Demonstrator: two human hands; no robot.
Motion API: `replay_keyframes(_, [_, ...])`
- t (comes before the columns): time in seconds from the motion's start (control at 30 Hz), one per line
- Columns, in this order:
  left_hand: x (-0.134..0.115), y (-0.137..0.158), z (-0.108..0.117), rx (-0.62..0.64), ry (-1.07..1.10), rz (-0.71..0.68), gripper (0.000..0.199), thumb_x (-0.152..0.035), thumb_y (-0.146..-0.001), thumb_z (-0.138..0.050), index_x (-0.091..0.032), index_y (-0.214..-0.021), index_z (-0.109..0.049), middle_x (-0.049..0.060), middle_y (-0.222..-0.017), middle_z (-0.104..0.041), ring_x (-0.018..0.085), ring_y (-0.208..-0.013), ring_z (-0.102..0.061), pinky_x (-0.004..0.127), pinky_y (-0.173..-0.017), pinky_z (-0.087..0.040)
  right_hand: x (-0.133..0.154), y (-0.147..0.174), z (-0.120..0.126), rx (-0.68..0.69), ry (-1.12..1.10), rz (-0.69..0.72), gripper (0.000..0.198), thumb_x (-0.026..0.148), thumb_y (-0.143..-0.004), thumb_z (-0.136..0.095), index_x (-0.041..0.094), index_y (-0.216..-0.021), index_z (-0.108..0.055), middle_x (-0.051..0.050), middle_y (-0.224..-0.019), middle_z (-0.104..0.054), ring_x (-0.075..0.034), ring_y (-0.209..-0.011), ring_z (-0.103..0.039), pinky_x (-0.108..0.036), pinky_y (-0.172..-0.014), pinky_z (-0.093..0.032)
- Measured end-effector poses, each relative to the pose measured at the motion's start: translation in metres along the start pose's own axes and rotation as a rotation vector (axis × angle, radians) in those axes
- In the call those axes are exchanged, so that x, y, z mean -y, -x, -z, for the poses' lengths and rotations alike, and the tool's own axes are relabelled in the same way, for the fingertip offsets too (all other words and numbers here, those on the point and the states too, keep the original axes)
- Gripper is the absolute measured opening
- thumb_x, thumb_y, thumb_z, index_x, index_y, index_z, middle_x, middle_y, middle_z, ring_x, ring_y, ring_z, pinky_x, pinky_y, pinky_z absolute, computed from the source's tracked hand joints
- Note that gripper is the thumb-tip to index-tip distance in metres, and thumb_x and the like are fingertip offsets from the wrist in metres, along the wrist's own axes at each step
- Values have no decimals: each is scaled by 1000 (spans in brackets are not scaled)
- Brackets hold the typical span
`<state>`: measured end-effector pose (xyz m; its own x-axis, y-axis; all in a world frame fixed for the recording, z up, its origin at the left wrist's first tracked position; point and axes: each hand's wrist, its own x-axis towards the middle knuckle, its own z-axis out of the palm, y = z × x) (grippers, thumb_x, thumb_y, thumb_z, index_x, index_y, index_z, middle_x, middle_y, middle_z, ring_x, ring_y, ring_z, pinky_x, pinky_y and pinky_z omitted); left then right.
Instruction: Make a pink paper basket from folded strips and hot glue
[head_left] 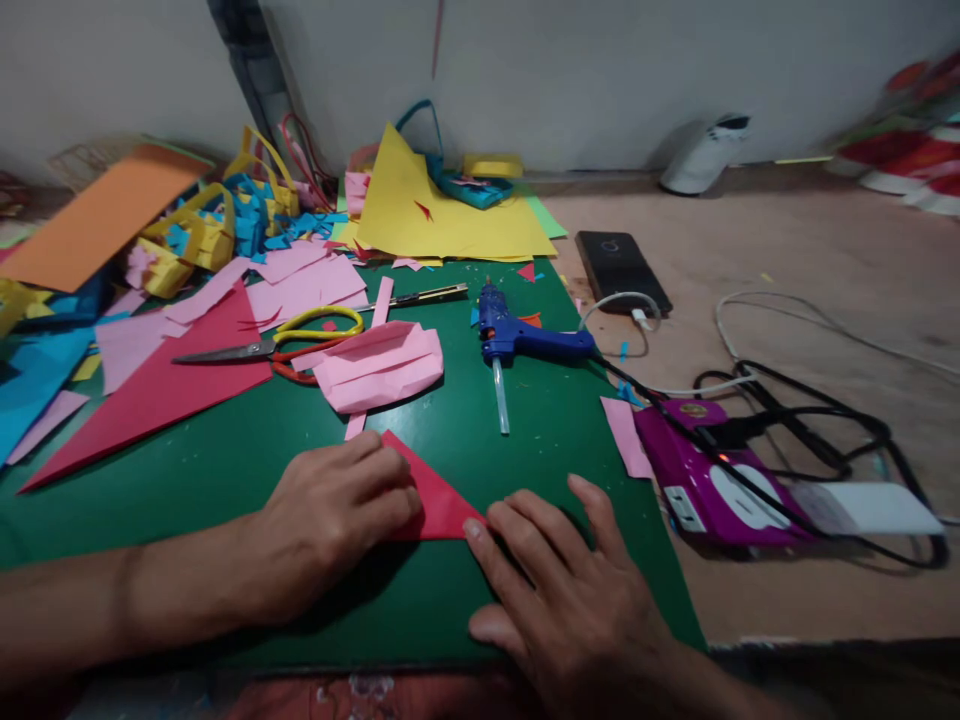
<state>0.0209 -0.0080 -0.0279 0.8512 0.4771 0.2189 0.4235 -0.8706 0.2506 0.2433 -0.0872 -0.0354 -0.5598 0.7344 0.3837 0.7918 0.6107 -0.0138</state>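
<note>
A small folded triangle of red paper [433,500] lies flat on the green mat [420,610]. My left hand [337,515] is closed over its left part, fingers curled and pressed down on the paper. The thumb is hidden. At the triangle's right corner rests a fingertip of my right hand [562,570], whose fingers are stretched out and apart. Just beyond my left hand sits a folded pink paper piece [382,365] with a pink strip under it. Beside that piece lie scissors [232,352] with yellow and red handles, on a larger red paper sheet [161,400].
A blue glue gun [525,335] with a clear stick lies on the mat. Yellow sheets [465,225], a box cutter [431,296] and paper baskets [202,235] are behind. At right are a phone [622,270], a purple power box [720,480] and tangled cables [817,410].
</note>
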Motion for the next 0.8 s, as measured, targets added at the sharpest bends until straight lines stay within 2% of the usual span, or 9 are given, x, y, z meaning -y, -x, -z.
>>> replay_keyframes(0.1, [1, -3, 4, 40, 16, -163, 27, -16, -95, -32, -14, -94, -59, 9, -93, -61, 18, -84, -51, 30, -71, -43, -1, -3, -3, -23, -39, 99, 20, 27, -87, -53, 16, -81, -69, -7, -106, -66, -22, -100, -54, -43, -95, -36])
replay_keyframes(0.2, [0, -1, 7, 93, 6, -215, 26, -16, -95, -32, -14, -101, -57, 10, -98, -62, 19, -90, -53, 31, -77, -45, 1, -4, -3, -53, -31, 143, 26, 26, -89, -49, 12, -81, -69, -10, -103, -68, -23, -100, -55, -41, -95, -37])
replay_keyframes(0.3, [-5, 7, 8, 126, -40, -190, 29, -26, -94, -35, -14, -114, -53, 11, -107, -61, 22, -97, -53, 36, -84, -44, 7, -5, 0, -33, 13, 131, 37, 35, -91, -44, 7, -92, -68, -15, -102, -67, -27, -99, -55, -45, -95, -36])
replay_keyframes(0.43, [-13, 18, 9, 151, -90, -152, 60, -56, -88, -34, -9, -125, -45, 16, -116, -57, 29, -102, -51, 46, -92, -38, 20, -10, 4, 1, 92, 100, 42, 37, -92, -40, 5, -107, -63, -17, -103, -66, -30, -100, -54, -52, -97, -30])
replay_keyframes(0.5, [-16, 21, 7, 141, -107, -160, 72, -64, -85, -29, -8, -127, -42, 18, -119, -56, 31, -103, -50, 48, -92, -36, 25, -13, 4, 20, 110, 58, 43, 37, -92, -38, 5, -109, -62, -15, -100, -66, -29, -99, -54, -52, -99, -27])
replay_keyframes(0.67, [-19, 29, 3, 152, -170, -133, 80, -70, -83, -24, -8, -131, -40, 19, -130, -50, 33, -115, -45, 48, -99, -27, 27, -15, 4, 69, 112, 1, 50, 49, -91, -35, 10, -107, -62, -11, -97, -66, -26, -96, -53, -54, -100, -22])
replay_keyframes(0.8, [-15, 42, 0, 130, -208, -110, 77, -68, -85, -25, -11, -135, -36, 15, -140, -41, 33, -127, -35, 49, -104, -15, 20, -5, 8, 40, 154, -34, 49, 46, -93, -30, 12, -104, -63, -12, -102, -66, -26, -103, -50, -53, -102, -17])
